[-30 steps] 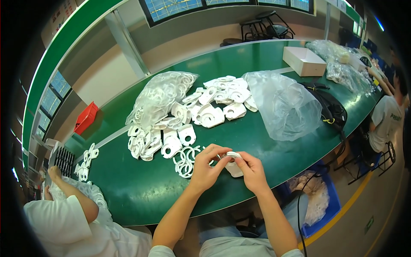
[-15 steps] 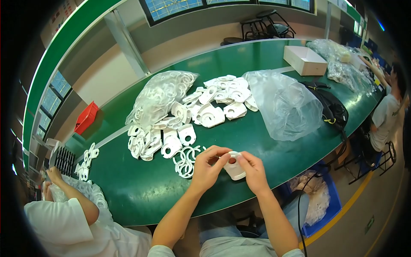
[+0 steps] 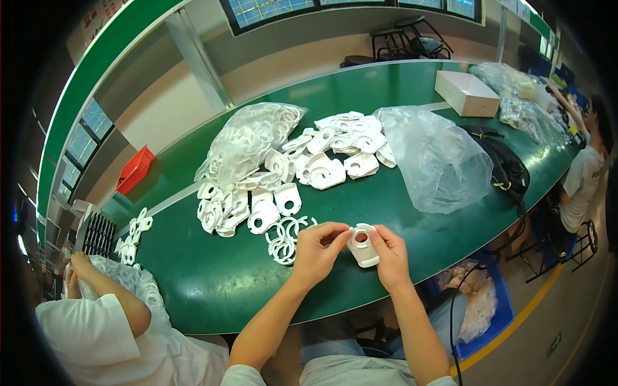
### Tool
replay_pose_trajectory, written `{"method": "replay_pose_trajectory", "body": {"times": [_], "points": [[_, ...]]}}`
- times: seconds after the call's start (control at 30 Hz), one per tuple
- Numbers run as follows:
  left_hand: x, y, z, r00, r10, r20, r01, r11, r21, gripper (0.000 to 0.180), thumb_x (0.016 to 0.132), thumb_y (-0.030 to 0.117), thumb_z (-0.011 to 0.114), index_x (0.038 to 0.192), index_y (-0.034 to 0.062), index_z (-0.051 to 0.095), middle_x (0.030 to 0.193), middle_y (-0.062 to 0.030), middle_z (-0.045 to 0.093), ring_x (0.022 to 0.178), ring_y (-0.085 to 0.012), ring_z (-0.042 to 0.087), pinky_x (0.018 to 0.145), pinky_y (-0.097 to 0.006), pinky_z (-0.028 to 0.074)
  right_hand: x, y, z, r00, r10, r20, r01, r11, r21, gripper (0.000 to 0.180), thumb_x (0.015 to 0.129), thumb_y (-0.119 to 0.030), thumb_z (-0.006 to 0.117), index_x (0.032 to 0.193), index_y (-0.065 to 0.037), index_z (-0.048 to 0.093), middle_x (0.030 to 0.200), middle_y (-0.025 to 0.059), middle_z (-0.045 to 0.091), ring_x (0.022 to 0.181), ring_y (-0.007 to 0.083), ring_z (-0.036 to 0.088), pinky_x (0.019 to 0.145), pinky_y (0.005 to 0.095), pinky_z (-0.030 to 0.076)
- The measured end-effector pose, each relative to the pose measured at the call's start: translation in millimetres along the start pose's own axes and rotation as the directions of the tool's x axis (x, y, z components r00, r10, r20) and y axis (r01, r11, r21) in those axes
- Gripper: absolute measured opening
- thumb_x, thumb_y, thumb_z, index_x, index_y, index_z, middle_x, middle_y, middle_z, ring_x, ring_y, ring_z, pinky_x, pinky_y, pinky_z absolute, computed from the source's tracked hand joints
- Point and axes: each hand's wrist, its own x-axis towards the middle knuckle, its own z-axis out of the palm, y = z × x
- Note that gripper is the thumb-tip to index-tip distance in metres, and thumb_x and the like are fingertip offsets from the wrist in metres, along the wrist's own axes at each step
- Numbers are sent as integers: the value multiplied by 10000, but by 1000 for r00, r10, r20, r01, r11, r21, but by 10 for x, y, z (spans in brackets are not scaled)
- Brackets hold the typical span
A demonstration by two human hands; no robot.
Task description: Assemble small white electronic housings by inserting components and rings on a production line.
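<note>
Above the near edge of the green table I hold one white plastic part (image 3: 365, 257) with a round hole and a squared end. The fingers of my right hand (image 3: 393, 258) grip its right side. My left hand (image 3: 315, 256) pinches at its upper left, by the ring-shaped rim around the hole; whether a separate ring sits there I cannot tell. Just left of my left hand lies a small heap of thin white rings (image 3: 281, 248). Beyond it are piles of similar white plastic parts (image 3: 322, 172).
A clear bag of white rings (image 3: 254, 138) stands behind the piles. An open clear bag (image 3: 438, 164) and a black backpack (image 3: 508, 164) lie to the right, with a white box (image 3: 465, 96) farther back. A co-worker (image 3: 96, 321) sits at left; a blue bin (image 3: 501, 302) stands below at right.
Both hands have shifted slightly right with the white part, which now shows its face more squarely. The view has also moved a little.
</note>
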Motion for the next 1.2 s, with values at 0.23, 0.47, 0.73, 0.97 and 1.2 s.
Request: {"method": "replay_pose_trajectory", "body": {"times": [0.23, 0.47, 0.73, 0.97, 1.2], "points": [[-21, 6, 22, 993, 121, 16, -122, 987, 101, 124, 847, 40, 604, 924, -55, 627, 776, -58, 639, 675, -95, 598, 602, -210, 479, -3, -5, -13, 1000, 26, -1, -26, 997, 76, 205, 942, -131, 472, 985, 25, 598, 899, 47, 629, 783, 88, 581, 693, 211, 454], [1, -21, 15, 998, 49, -32, -47, 998, 42, 119, 840, 44, 599, 907, -47, 635, 767, -89, 642, 656, -115, 601, 601, -226, 473, 1, 5, -18, 998, 64, 22, -66, 991, 117, 247, 946, -130, 439, 1062, 43, 572, 969, 69, 622, 845, 115, 591, 743, 245, 472], [6, 39, -14, 1000, 12, 15, -11, 999, -44, 163, 872, 59, 567, 1005, -15, 626, 834, -26, 616, 717, -74, 551, 628, -205, 440, 5, -9, -9, 993, 103, 59, -114, 965, 236, 289, 903, -66, 415, 1146, 60, 509, 1036, 110, 612, 912, 162, 601, 814, 272, 472], [-16, 209, -25, 912, 406, 60, -408, 883, 232, 202, 723, -48, 660, 910, 29, 664, 860, -72, 620, 753, -167, 600, 631, -244, 464, -61, -147, 78, 880, -472, 54, 450, 793, -412, 241, 745, 93, 535, 919, -19, 657, 1028, 119, 632, 953, 263, 597, 849, 333, 463], [-27, 230, -28, 805, 588, 79, -592, 785, 181, 223, 666, -123, 676, 839, 14, 650, 918, -100, 638, 876, -226, 634, 717, -289, 511, -125, -245, 97, 714, -692, 105, 595, 521, -612, 333, 638, 81, 591, 900, -91, 702, 1087, 88, 619, 1053, 307, 538, 962, 454, 405]]}}
